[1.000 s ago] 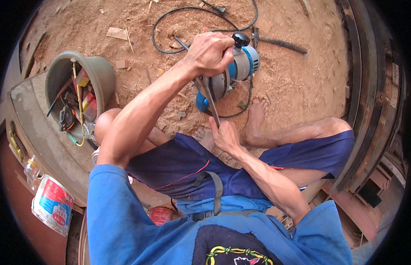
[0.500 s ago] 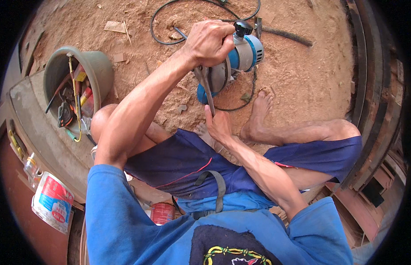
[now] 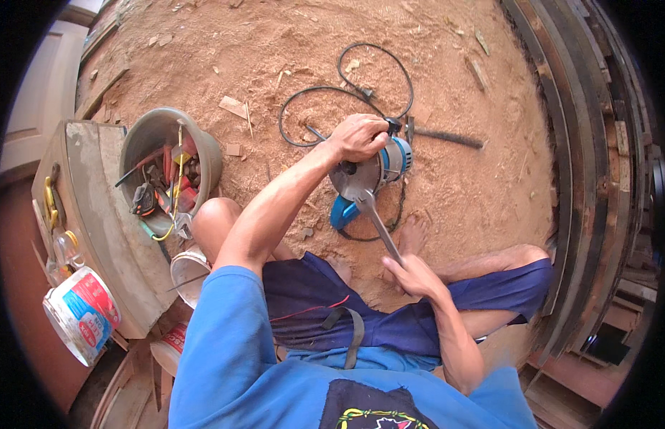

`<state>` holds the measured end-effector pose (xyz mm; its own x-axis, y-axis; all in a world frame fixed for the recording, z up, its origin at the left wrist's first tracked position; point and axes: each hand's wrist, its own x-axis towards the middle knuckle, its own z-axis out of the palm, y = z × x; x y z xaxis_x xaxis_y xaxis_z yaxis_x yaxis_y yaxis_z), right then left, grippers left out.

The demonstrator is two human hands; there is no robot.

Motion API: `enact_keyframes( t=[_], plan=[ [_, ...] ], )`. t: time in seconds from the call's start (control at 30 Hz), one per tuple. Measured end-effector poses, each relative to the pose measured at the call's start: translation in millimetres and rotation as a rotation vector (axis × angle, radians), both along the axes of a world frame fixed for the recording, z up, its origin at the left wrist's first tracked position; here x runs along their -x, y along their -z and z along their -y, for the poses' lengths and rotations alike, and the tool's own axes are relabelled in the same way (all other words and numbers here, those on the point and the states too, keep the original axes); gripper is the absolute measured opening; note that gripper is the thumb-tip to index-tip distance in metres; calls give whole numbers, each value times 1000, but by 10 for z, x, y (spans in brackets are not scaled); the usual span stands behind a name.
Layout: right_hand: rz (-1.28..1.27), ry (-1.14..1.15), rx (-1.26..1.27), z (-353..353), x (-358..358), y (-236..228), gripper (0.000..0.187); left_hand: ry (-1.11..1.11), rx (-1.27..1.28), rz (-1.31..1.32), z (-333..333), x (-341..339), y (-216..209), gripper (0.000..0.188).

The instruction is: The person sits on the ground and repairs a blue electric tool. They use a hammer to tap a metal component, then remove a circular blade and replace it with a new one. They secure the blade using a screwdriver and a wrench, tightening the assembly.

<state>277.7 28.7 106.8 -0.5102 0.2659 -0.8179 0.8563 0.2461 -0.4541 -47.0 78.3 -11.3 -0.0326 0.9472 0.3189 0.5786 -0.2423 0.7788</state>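
A blue and grey router (image 3: 396, 159) lies on its side on the sawdust-covered ground, its round metal base plate (image 3: 366, 175) facing me. My left hand (image 3: 361, 136) is closed over the top of the router, beside its black knob (image 3: 394, 125). In my right hand (image 3: 417, 277) is an open-end wrench (image 3: 382, 230), gripped near its lower end. The wrench's upper end overlaps the middle of the base plate; whether it sits on a nut is too small to tell. The blue handle (image 3: 343, 211) of the router points toward me.
A black power cord (image 3: 411, 84) loops beyond the router, next to a hammer (image 3: 447, 136). At left stands a grey bucket (image 3: 216, 161) of hand tools on its side, near a concrete slab (image 3: 107, 207) and a white paint pail (image 3: 83, 314). Long timbers (image 3: 589, 157) line the right.
The wrench has turned so its upper end now lies over the base plate, and my right hand has moved back and right. My left hand stays at the router. The whole view has shifted.
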Motion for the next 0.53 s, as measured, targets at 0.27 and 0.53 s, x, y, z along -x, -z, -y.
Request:
enact_keyframes(
  t=[0.27,0.53],
  plan=[
    [-177,498,-6,15,-49,-815,42,-837,-44,906,232,172,-415,35],
    [-544,164,195,315,1087,-689,23,-399,64,1188,1820,-977,-1164,48]
  ],
)
